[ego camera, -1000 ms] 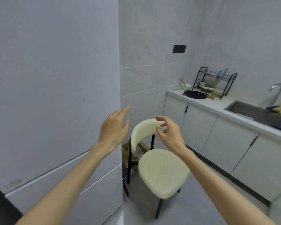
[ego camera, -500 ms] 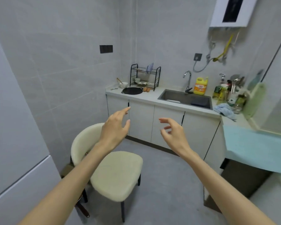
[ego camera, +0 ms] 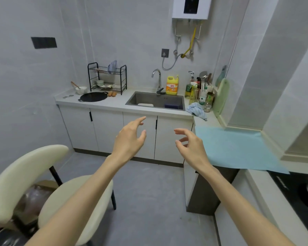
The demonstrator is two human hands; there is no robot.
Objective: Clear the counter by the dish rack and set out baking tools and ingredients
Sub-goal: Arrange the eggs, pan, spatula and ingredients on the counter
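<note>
A black two-tier dish rack [ego camera: 107, 78] stands at the far left of the grey counter [ego camera: 117, 102], holding a few dishes. In front of it lie a flat black pan [ego camera: 93, 96], a white bowl [ego camera: 81, 90] with a wooden spoon in it, and two eggs [ego camera: 112, 94]. My left hand [ego camera: 130, 139] and my right hand [ego camera: 189, 145] are raised in mid-air before the white cabinet doors, well short of the counter. Both hands hold nothing, with their fingers spread.
A steel sink [ego camera: 156, 102] with a tap sits mid-counter, a yellow detergent bottle [ego camera: 172, 85] behind it. Bottles, a blue rag [ego camera: 196, 109] and a green cutting board [ego camera: 220, 96] crowd the right corner. A light blue cloth [ego camera: 238, 148] covers the right counter. A cream chair [ego camera: 43, 189] stands lower left.
The view has swung right from the fridge and chair to the sink counter. My right hand has come off the chair back; both hands now hover empty in front of the cabinets.
</note>
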